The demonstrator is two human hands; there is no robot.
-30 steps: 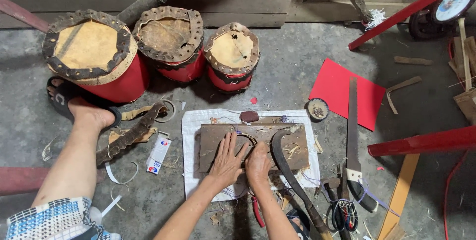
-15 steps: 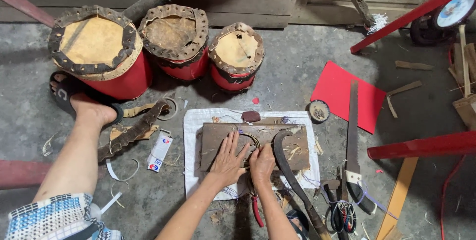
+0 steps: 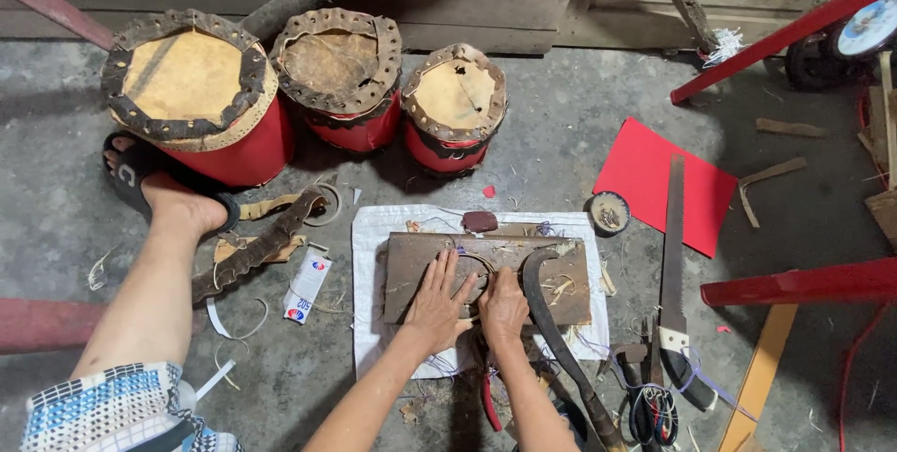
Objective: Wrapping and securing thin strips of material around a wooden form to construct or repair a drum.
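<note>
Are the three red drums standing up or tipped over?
Standing up. The big drum, the middle drum and the small drum all sit on the floor with their hide tops facing the camera.

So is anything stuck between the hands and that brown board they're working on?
Nothing visible is. The left hand lies flat on the brown board, and the right hand presses beside it. The curved blade lies just right of the right hand, not between hands and board.

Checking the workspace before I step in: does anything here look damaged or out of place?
The skin on the right-hand red drum looks torn and ragged near its edge. Cut strips and scraps litter the floor beside the left hand. A saw lies loose on the floor.
</note>
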